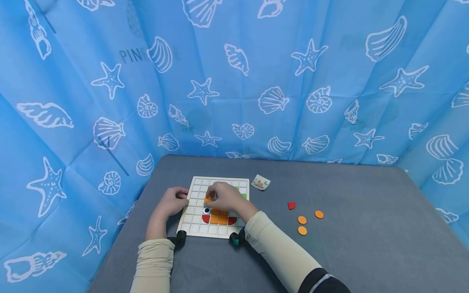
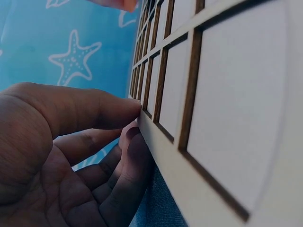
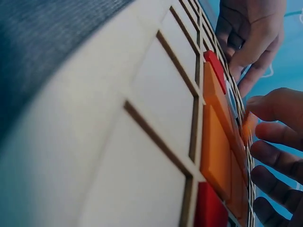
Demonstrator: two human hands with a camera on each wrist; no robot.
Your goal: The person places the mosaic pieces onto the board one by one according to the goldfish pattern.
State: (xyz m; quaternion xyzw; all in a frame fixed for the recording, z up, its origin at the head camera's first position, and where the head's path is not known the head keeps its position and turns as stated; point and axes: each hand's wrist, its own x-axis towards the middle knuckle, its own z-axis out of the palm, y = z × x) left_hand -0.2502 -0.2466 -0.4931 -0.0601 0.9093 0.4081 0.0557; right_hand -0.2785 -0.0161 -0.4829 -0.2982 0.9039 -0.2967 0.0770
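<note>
A white grid board (image 1: 186,227) lies on the table, partly filled with coloured pieces. At its left edge my left hand (image 1: 171,204) pinches the rim, thumb on top and fingers below, as the left wrist view shows. Over the board's middle, my right hand (image 1: 228,197) holds a small orange tile (image 3: 248,125) between thumb and index finger, close to the grid. Just below those fingertips sits an eye tile (image 1: 207,211). Orange squares (image 1: 219,219) fill cells beside it, with red rounded pieces (image 1: 206,219) at both ends. Green pieces (image 1: 243,195) show partly behind the right hand.
A small printed pattern card (image 1: 261,182) lies off the board's upper right corner. Farther right on the grey table (image 1: 366,228) are a red piece (image 1: 291,205) and three orange discs (image 1: 302,220). A blue shell-patterned curtain (image 1: 253,81) hangs behind.
</note>
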